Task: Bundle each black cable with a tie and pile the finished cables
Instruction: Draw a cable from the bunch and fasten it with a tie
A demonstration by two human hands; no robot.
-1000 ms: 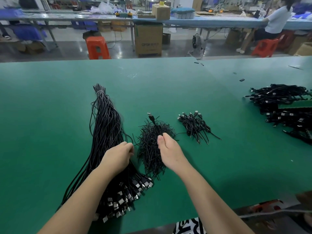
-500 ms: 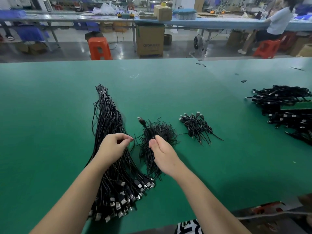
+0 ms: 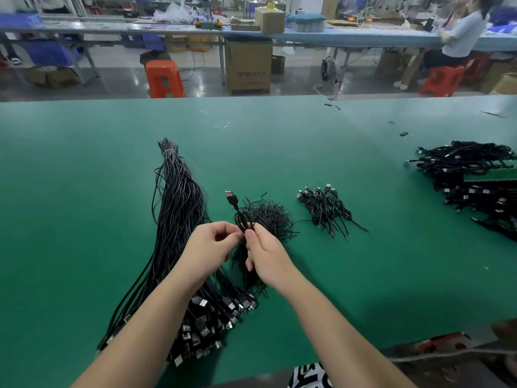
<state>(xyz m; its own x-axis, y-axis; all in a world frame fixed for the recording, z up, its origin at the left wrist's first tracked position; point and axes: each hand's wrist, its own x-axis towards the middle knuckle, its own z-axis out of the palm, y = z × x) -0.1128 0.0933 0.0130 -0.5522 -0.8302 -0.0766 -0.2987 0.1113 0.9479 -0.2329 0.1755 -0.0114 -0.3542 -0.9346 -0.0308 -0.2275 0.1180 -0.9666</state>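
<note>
A long sheaf of loose black USB cables [image 3: 179,208] lies on the green table [image 3: 84,191], plugs toward me. To its right sits a heap of black twist ties [image 3: 272,217]. My right hand [image 3: 267,257] grips one folded black cable [image 3: 237,211] whose USB plug sticks up and away from me. My left hand [image 3: 208,249] pinches at the same cable's folded part, fingertips meeting the right thumb; a thin tie there is too small to make out. A small pile of bundled cables [image 3: 326,207] lies further right.
A large heap of black cables [image 3: 472,177] covers the table's right end. Small dark scraps [image 3: 403,133] lie near the far edge. Beyond the table are an orange stool [image 3: 163,78], a cardboard box [image 3: 248,65] and a seated person [image 3: 458,37].
Both hands have lifted off the tie heap and come together. The held cable has risen, its plug now pointing up, and my left fingers have closed in on its folded part.
</note>
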